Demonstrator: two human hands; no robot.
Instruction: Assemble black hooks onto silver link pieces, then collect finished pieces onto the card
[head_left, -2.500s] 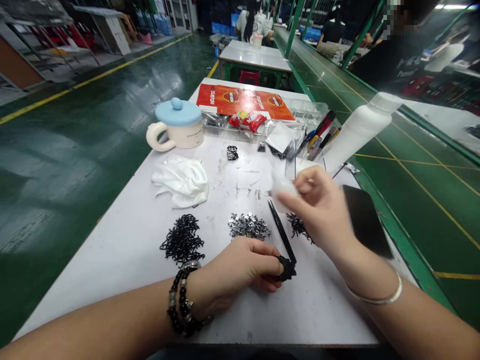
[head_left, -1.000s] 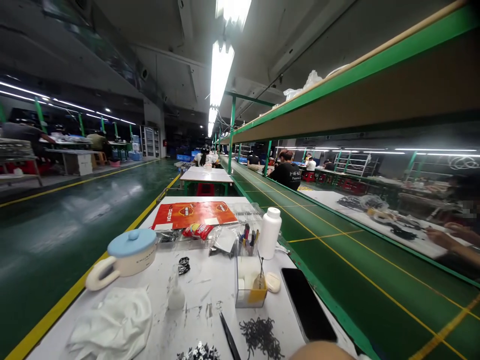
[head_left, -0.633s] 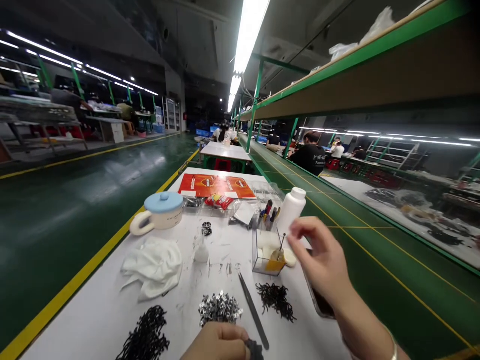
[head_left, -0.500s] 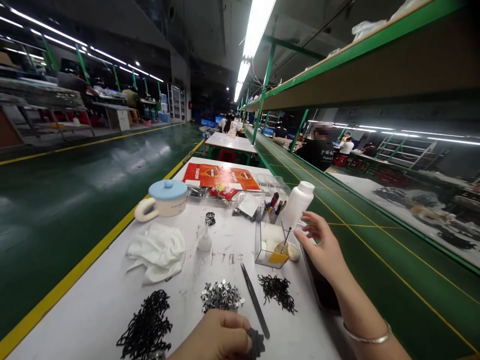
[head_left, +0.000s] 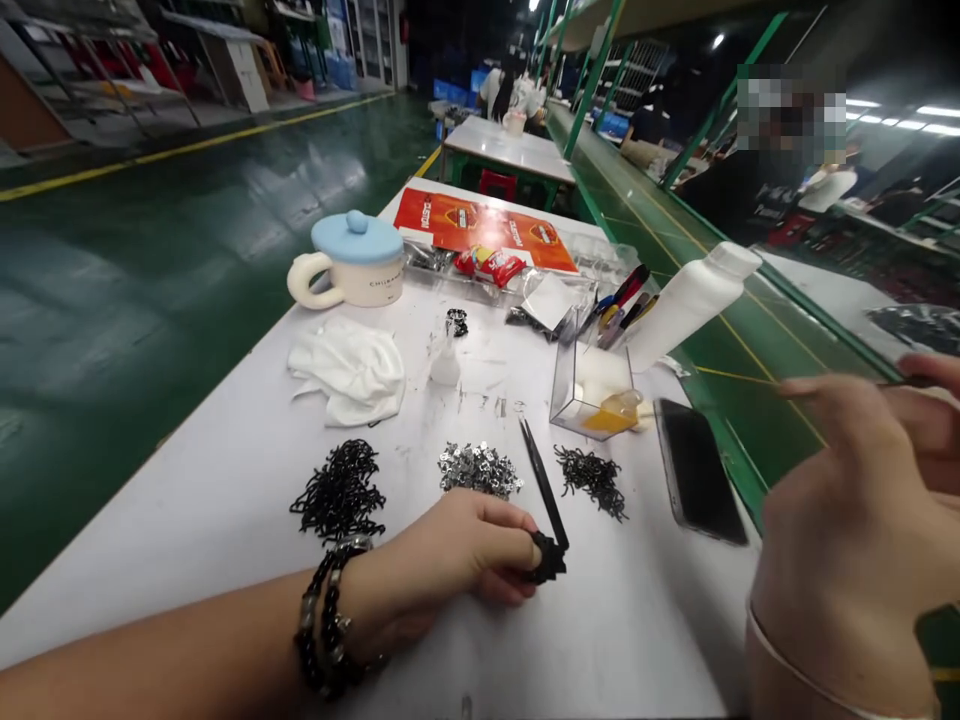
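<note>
At ten o'clock from the left hand [head_left: 472, 550] lies the left pile [head_left: 341, 490], of small black curved pieces; at eleven o'clock are the crumpled white cloth [head_left: 349, 370] and, farther out, the blue-lidded mug [head_left: 367, 275]. Straight up at twelve stands the dropper bottle [head_left: 445, 368], and the metal pile [head_left: 480, 470] sits close past the knuckles. The left hand itself is low at the table's middle, thumb and fingers pinching the black part [head_left: 550, 560], which juts from its fingertips toward three o'clock just over the table [head_left: 615, 630]. The tweezers [head_left: 543, 480] lie with their tips toward eleven, lower end at the black part; whether the two touch, I cannot tell. At two o'clock is the right pile [head_left: 592, 482], also black pieces; at one, the clear box [head_left: 566, 390], with the white bottle [head_left: 686, 305] beyond it. The phone [head_left: 697, 470] lies farther out toward two. At three o'clock the right hand [head_left: 855, 490] is raised, blurred, near the camera; a thin dark line shows by its fingers, but I cannot tell if they grip anything.
</note>
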